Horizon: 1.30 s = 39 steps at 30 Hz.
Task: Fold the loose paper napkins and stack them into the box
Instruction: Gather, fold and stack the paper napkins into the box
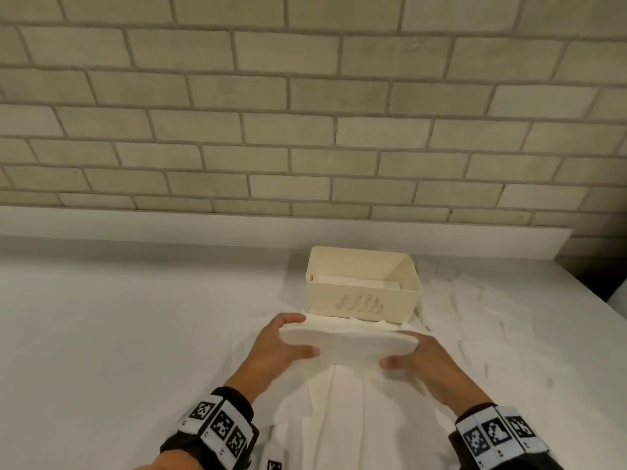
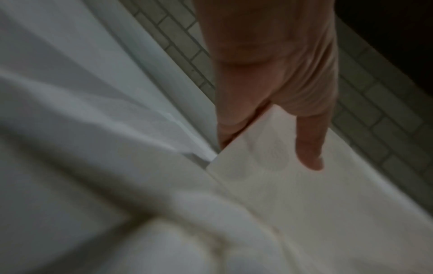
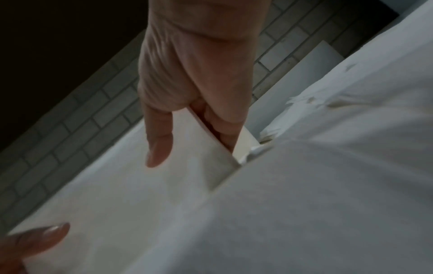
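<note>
Just in front of the cream rectangular plastic box (image 1: 362,293) with a dotted cloud motif, folded white paper napkin (image 1: 349,344) lifted above the white tabletop (image 1: 118,317), left hand (image 1: 278,351) gripping one end, right hand (image 1: 427,364) gripping the other, more folded napkins (image 1: 356,281) inside the box, loose napkins (image 1: 475,310) beside the box.

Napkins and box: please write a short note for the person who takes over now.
Left hand grips the left end of the folded napkin stack; right hand grips its right end. The stack is lifted, just in front of the box.
Done: folded napkins already lie in the box.
Left: put this stack into the box, then fold the loose napkins lying to the right of the box and those under the hands.
</note>
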Each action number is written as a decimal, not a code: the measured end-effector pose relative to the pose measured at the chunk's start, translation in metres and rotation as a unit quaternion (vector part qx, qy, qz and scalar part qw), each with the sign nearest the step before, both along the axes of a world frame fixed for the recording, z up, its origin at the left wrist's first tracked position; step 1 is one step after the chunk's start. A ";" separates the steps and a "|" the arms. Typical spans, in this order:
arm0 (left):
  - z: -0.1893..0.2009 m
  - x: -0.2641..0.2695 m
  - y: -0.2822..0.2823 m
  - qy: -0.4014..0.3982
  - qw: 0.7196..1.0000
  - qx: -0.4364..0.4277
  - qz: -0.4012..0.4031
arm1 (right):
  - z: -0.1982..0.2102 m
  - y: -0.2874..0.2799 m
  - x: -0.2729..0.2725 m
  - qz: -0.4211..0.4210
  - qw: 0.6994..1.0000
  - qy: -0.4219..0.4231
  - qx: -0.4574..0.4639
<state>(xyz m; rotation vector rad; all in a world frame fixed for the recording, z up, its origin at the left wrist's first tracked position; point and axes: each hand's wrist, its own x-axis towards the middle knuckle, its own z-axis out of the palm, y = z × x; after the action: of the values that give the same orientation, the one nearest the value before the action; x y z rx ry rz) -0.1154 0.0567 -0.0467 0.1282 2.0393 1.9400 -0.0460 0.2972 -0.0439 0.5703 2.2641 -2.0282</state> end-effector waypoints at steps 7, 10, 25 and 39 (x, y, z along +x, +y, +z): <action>0.002 -0.003 0.003 -0.010 1.000 0.022 -0.007 | 0.007 0.007 -0.002 -0.044 0.999 -0.006 0.010; 0.003 -0.004 0.003 0.010 0.998 -0.065 -0.009 | 0.003 0.005 0.003 -0.013 0.996 -0.047 0.074; 0.070 -0.001 0.047 0.042 0.971 0.229 -0.050 | 0.084 -0.019 -0.005 0.045 0.974 0.115 0.191; 0.005 -0.013 0.019 -0.013 1.000 0.005 -0.016 | 0.011 0.003 -0.002 -0.050 0.997 0.020 -0.061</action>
<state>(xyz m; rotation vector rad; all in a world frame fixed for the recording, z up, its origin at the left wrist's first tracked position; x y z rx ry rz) -0.1286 0.0761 -0.0412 0.1377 1.9990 1.9233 -0.0479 0.3002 -0.0328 0.6501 2.1549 -2.2259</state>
